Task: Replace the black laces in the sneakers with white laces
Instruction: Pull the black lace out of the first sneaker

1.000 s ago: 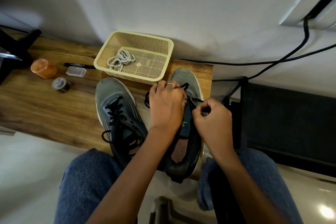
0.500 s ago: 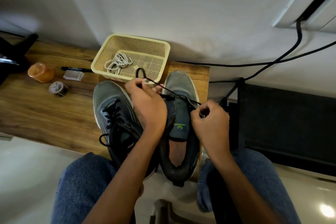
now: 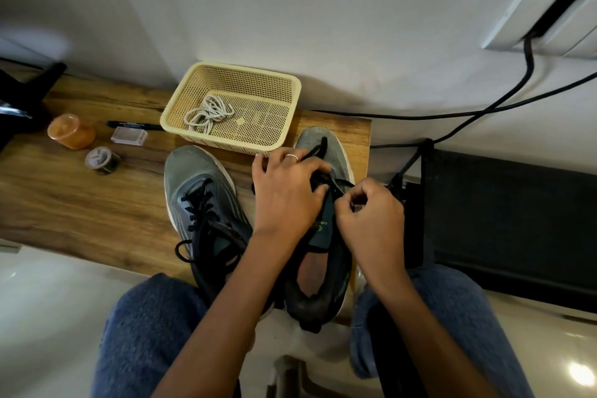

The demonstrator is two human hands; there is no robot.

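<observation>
On the right sneaker (image 3: 326,152) my left hand (image 3: 284,191) grips the black lace (image 3: 318,152) while my right hand (image 3: 368,213) pinches it at the eyelets. If I tug hard it could snag; white laces (image 3: 208,113) wait in the basket (image 3: 284,87).

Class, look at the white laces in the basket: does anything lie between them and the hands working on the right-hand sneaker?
Only the basket's near wall stands between; the white laces lie uncovered, reachable from above. Both hands are busy gripping the black lace.
</observation>
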